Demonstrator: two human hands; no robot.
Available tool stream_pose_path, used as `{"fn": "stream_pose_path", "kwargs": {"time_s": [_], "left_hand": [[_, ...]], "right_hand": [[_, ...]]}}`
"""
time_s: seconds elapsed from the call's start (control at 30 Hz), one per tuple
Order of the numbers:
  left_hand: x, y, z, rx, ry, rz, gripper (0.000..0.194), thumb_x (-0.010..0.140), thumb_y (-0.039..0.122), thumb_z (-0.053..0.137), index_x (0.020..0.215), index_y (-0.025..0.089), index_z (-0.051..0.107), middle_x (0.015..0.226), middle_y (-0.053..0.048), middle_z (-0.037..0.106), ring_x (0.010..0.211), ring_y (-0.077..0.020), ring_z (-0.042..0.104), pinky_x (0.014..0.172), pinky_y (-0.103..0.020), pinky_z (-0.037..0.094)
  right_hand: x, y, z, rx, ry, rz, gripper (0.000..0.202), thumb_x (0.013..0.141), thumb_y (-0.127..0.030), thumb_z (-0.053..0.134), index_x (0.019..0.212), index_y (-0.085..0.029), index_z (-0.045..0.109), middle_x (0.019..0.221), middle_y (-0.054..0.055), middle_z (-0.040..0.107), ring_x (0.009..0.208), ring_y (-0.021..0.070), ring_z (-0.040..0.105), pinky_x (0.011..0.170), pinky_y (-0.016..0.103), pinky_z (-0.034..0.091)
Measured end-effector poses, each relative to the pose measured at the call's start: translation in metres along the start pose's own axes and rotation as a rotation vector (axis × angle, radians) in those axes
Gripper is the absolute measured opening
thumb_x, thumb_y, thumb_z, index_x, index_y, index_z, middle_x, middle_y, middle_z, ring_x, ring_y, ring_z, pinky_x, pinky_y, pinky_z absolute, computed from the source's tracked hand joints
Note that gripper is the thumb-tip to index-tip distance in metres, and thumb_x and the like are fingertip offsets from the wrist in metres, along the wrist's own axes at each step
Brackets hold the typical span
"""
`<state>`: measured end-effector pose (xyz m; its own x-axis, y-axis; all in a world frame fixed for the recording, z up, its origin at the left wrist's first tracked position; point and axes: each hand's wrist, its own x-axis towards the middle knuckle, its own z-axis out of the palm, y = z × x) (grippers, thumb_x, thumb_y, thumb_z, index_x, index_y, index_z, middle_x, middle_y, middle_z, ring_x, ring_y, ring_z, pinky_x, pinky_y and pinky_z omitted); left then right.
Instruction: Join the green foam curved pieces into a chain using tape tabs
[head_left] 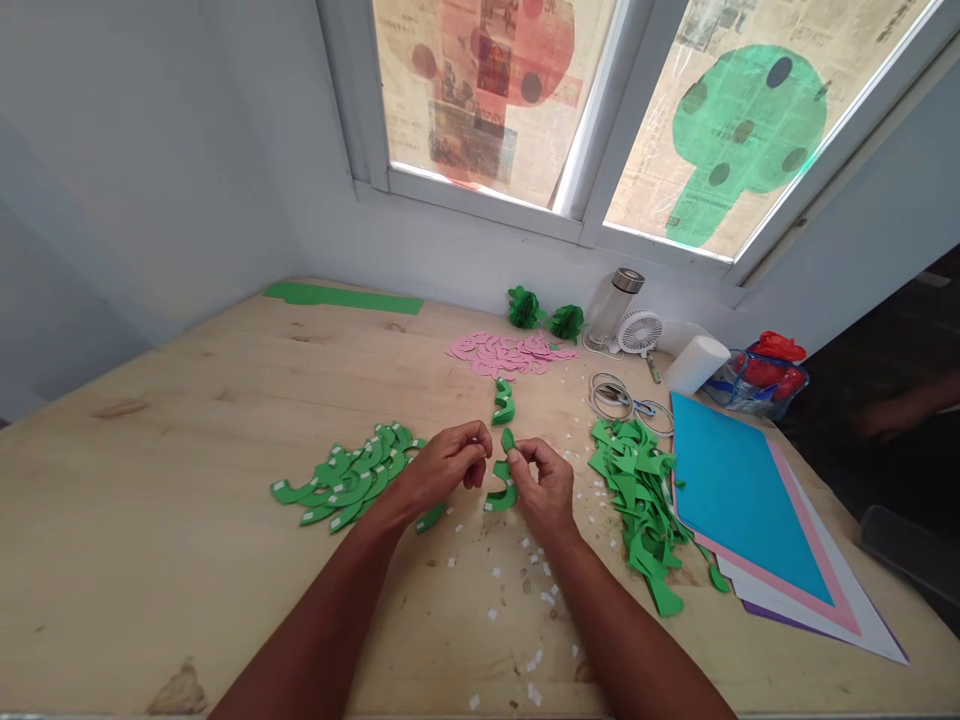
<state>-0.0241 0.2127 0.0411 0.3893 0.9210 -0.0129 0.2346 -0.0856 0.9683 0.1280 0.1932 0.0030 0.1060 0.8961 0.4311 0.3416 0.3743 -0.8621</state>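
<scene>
Pinching green cutout [508,440]: right hand [546,485] | left hand [454,458]: fingers curled, can't tell if holding | green arcs [364,482] heaped beside | pink cutouts [506,356] toward table [187,470] far edge

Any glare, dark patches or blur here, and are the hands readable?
Head view: bright glare along the lower edges of the window panes; head view: far right dark, another person's arm dim and soft; head view: left hand and right hand readable, with the small green piece at the right fingertips.
</scene>
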Motion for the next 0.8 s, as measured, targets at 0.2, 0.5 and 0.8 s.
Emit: {"fn": "stream_pose_path", "kwargs": {"time_s": [0.2, 0.5, 0.8], "left_hand": [[0.001, -0.005, 0.001, -0.030, 0.003, 0.012, 0.024, 0.084, 0.035, 0.038, 0.068, 0.019, 0.048, 0.049, 0.004, 0.052, 0.044, -0.0098, 0.046, 0.047, -0.021, 0.038], [0.005, -0.012, 0.001, 0.150, 0.067, 0.087, 0.016, 0.071, 0.029, 0.056, 0.069, 0.018, 0.068, 0.073, -0.003, 0.071, 0.069, -0.0162, 0.061, 0.063, -0.024, 0.044], [0.005, -0.013, 0.001, 0.247, 0.083, 0.021, 0.024, 0.073, 0.032, 0.053, 0.073, 0.017, 0.071, 0.050, 0.001, 0.060, 0.049, -0.0132, 0.052, 0.049, -0.022, 0.037]], "right_hand": [[0.000, 0.001, 0.001, 0.001, 0.001, -0.004, 0.015, 0.077, -0.025, 0.054, 0.070, -0.016, 0.063, 0.061, 0.000, 0.060, 0.059, 0.0134, 0.053, 0.059, 0.024, 0.044], [0.000, 0.001, 0.000, -0.004, -0.017, 0.012, 0.014, 0.078, -0.024, 0.053, 0.071, -0.017, 0.063, 0.064, 0.001, 0.061, 0.061, 0.0138, 0.054, 0.060, 0.025, 0.044], [0.000, -0.001, 0.001, 0.010, -0.019, 0.031, 0.014, 0.077, -0.024, 0.053, 0.070, -0.016, 0.063, 0.063, 0.000, 0.061, 0.060, 0.0135, 0.054, 0.059, 0.024, 0.043]]}}
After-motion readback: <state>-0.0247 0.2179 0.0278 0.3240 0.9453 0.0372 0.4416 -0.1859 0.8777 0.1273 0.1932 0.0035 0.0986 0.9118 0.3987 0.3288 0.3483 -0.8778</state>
